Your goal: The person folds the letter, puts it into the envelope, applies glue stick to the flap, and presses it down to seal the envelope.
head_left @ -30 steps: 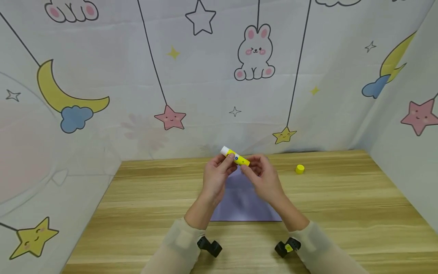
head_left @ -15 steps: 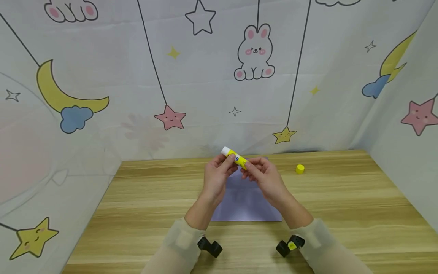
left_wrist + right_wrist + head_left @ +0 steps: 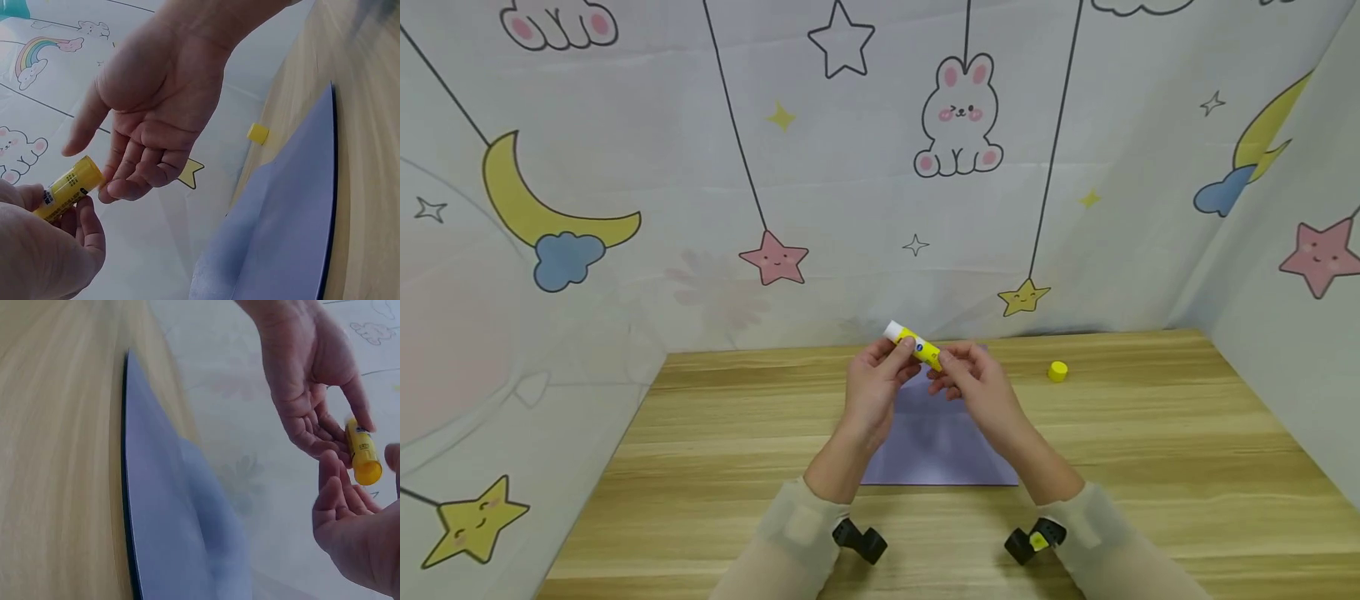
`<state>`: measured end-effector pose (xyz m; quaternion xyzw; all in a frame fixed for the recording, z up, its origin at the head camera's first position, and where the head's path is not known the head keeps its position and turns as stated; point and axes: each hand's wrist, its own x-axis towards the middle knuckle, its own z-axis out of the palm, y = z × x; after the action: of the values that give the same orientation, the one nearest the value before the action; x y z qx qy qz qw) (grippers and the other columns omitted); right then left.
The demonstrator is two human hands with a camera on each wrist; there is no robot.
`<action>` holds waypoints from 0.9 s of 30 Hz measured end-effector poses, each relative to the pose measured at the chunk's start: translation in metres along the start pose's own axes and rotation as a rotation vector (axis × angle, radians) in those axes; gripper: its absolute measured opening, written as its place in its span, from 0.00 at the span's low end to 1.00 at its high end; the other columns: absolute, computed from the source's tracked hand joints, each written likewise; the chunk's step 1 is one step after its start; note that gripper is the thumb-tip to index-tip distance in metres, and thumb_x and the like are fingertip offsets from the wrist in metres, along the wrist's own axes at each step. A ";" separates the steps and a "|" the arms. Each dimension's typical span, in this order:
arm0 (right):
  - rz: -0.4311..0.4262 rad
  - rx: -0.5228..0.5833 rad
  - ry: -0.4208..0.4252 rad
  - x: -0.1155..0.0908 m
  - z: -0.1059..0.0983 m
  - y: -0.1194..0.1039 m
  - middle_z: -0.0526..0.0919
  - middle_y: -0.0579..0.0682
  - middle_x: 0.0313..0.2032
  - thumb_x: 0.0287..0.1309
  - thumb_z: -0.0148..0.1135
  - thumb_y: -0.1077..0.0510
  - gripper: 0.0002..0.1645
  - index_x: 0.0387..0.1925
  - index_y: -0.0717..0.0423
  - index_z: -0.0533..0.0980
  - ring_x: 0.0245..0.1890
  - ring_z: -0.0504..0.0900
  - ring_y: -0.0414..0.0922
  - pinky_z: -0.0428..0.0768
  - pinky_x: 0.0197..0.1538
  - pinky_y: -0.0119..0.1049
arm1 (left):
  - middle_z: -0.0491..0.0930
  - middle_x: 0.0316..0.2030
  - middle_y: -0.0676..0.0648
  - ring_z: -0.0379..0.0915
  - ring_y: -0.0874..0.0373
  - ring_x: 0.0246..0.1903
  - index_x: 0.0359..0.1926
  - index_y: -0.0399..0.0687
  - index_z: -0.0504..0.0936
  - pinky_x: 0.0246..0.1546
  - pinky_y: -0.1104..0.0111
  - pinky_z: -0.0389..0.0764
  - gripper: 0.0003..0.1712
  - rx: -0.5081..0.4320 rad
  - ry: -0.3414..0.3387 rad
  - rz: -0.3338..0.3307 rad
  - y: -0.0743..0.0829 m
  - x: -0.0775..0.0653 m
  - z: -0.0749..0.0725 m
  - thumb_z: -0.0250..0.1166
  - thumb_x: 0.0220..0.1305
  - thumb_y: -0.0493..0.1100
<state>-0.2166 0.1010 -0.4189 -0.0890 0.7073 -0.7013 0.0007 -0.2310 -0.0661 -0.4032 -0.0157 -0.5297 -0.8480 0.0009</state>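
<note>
A yellow glue stick (image 3: 928, 353) with a white end is tilted in the air above the purple sheet (image 3: 940, 450). My left hand (image 3: 872, 383) pinches its barrel between thumb and fingers, the white end pointing up and left. At the stick's lower yellow end is my right hand (image 3: 988, 392). In the left wrist view the right hand's thumb (image 3: 84, 128) stands a little off the glue stick (image 3: 72, 187), while its loosely bent fingers lie near the end. The right wrist view shows the same end of the glue stick (image 3: 364, 459) between parted thumb and fingers.
A small yellow cap (image 3: 1057, 372) stands on the wooden table (image 3: 1150, 450), right of the hands. The purple sheet has a crease and a raised part in the wrist views. A printed cloth backdrop (image 3: 850, 167) hangs behind the table.
My right thumb has shifted up over the lower end of the glue stick, and the right wrist has moved slightly right. The left hand and the stick stay nearly still.
</note>
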 end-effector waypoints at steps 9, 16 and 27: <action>0.047 0.128 -0.011 0.000 -0.002 -0.001 0.86 0.58 0.43 0.79 0.61 0.56 0.16 0.56 0.63 0.73 0.39 0.86 0.46 0.82 0.45 0.34 | 0.85 0.39 0.44 0.82 0.56 0.36 0.51 0.29 0.83 0.47 0.67 0.86 0.16 0.004 0.000 0.005 -0.003 0.001 0.000 0.71 0.73 0.39; -0.219 -0.166 0.081 -0.002 0.003 0.002 0.85 0.56 0.45 0.68 0.72 0.64 0.16 0.53 0.62 0.76 0.41 0.84 0.49 0.82 0.43 0.31 | 0.85 0.39 0.45 0.82 0.56 0.36 0.51 0.30 0.83 0.46 0.68 0.86 0.15 -0.004 0.008 0.002 -0.003 0.001 0.000 0.71 0.72 0.38; -0.340 -0.322 0.151 -0.003 0.007 0.005 0.86 0.52 0.43 0.68 0.74 0.58 0.19 0.53 0.60 0.77 0.40 0.86 0.46 0.83 0.42 0.34 | 0.84 0.39 0.45 0.82 0.55 0.37 0.50 0.31 0.83 0.47 0.67 0.86 0.15 -0.012 0.013 0.000 -0.002 0.002 0.000 0.71 0.73 0.40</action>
<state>-0.2130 0.0945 -0.4239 -0.1531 0.7828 -0.5743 -0.1843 -0.2330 -0.0650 -0.4049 -0.0100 -0.5245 -0.8513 0.0042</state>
